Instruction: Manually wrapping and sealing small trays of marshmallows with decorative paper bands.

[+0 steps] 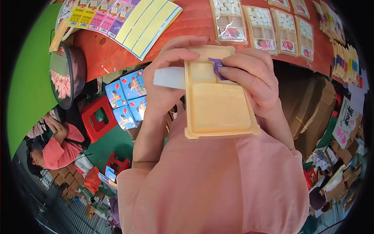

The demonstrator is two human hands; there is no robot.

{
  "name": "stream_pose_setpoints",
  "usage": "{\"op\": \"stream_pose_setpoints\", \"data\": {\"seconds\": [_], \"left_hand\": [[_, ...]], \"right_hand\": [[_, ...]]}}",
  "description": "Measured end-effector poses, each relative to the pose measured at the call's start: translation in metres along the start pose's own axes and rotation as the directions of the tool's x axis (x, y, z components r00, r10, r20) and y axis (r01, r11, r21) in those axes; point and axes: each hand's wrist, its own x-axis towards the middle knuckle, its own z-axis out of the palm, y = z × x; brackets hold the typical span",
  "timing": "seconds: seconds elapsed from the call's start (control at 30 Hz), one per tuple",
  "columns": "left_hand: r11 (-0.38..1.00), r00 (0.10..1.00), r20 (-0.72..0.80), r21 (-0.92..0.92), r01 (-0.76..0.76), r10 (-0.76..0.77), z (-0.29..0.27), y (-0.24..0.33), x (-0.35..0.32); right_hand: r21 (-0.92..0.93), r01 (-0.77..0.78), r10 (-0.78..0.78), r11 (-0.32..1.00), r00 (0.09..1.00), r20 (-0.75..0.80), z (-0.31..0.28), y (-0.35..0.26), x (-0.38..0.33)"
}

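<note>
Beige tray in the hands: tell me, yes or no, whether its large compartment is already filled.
No: the large compartment of the beige tray is bare, and only a small purple packet sits at an upper compartment under the right hand.

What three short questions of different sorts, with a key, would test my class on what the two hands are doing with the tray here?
1. True or false: the cream plastic tray lies flat on the red table.
2. Which hand pinches the purple piece: A left, B right?
3. Fill in: the tray's large compartment is ____.

Key
1. False: both hands hold it up, above the person's lap.
2. B: the right hand pinches it over a small compartment; the left hand grips the tray's left edge.
3. Empty.
</note>
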Motion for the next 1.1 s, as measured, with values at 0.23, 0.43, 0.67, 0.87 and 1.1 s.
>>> {"op": "stream_pose_setpoints", "data": {"seconds": [0.23,0.43,0.67,0.87,1.1], "left_hand": [[0.934,0.975,-0.074,-0.311,0.175,-0.207,0.023,-0.002,0.002],[0.986,0.922,-0.368,0.065,0.151,-0.117,0.019,-0.034,-0.024],[0.933,0.821,-0.518,0.108,0.342,-0.241,0.036,-0.021,-0.038],[0.722,0.965,-0.083,0.681,-0.126,0.247,0.032,-0.002,-0.007],[0.809,0.965,0.218,0.535,-0.242,0.144,0.028,0.012,0.006]], "right_hand": [[0.008,-0.014,0.013,1.000,0.998,0.060,-0.010,-0.004,0.005],[-0.027,-0.015,0.017,1.000,0.997,0.075,-0.013,0.007,0.004],[0.079,-0.102,0.108,0.992,0.991,-0.075,0.008,0.002,-0.009],[0.202,-0.095,0.099,0.975,0.995,-0.007,-0.002,0.010,-0.010],[0.296,-0.165,0.162,0.941,0.986,0.036,-0.016,0.012,-0.016]]}}
